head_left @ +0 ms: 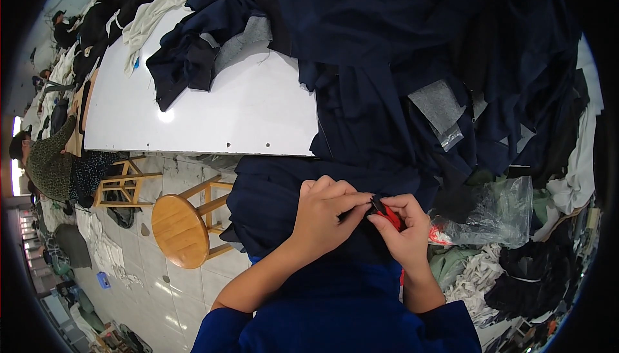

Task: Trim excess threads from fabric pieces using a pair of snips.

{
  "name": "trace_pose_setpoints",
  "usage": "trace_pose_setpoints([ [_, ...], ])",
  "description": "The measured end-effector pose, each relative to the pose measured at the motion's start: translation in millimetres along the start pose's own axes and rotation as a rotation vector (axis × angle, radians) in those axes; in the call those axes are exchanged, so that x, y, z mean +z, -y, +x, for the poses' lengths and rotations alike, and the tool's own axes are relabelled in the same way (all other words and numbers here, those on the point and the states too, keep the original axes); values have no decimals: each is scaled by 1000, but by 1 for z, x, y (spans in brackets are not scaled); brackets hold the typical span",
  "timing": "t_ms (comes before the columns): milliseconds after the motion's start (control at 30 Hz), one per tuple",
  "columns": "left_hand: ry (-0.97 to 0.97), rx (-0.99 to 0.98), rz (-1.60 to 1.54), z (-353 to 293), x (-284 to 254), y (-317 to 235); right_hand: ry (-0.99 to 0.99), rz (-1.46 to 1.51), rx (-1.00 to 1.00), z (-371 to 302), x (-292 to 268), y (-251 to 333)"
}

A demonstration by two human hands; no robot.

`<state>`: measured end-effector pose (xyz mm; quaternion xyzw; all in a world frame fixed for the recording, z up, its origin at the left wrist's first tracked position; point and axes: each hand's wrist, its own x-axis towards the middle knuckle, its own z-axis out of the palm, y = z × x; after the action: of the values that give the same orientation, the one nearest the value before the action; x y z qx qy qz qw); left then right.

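Observation:
My left hand (322,214) and my right hand (409,227) meet above my lap, each with thumb and fingertips pinched together. Between them is a small black piece (374,206) that looks like cloth, and both hands grip it. Something red (391,216) shows against the right palm, partly hidden by the fingers; its kind is unclear. Dark navy cloth (264,188) drapes over my lap beneath the hands and reaches the table edge.
A white table (258,108) stands ahead, bearing a crumpled navy garment (193,50) and a large navy heap (387,50). Left are a round wooden stool (180,230) and a co-worker in a patterned top (48,166). A clear plastic bag (496,214) and cloth piles lie right.

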<state>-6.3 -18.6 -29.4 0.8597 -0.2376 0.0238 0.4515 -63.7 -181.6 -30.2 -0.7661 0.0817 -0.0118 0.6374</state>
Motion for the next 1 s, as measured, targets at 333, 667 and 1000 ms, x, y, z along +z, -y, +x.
trace_pose_setpoints([
  [333, 91, -8, -44, -2, -5, -4, -77, 276, -12, -4, -1, -1],
  [667, 321, -115, -303, -3, -11, -1, 14, 204, 136, -3, -8, 1],
  [1000, 326, -364, -716, 1, -17, 0, 31, 454, 291, 0, -7, 8],
])
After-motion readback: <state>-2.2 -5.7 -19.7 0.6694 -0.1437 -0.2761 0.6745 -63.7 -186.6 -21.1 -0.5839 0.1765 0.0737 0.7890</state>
